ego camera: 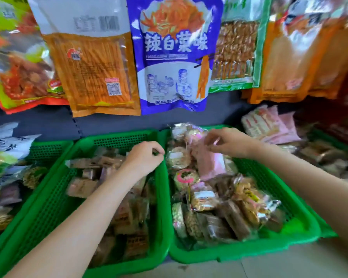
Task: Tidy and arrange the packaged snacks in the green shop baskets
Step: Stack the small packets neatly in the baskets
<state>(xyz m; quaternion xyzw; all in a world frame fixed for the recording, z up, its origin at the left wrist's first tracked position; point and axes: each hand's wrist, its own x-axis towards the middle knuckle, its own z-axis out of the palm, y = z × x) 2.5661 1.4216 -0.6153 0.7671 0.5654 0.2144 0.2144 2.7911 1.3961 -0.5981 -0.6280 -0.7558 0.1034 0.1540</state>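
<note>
Right hand (228, 142) pinches pink packet (207, 163), long axis running near-to-far.

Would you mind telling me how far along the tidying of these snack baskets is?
Early to midway, I'd judge. Done: little, though the left basket holds only brown packets. In hand: the right hand pinches a pink packet in the right basket; the left hand rests curled at the shared rim. Left: the right basket's jumbled mixed snacks.
</note>
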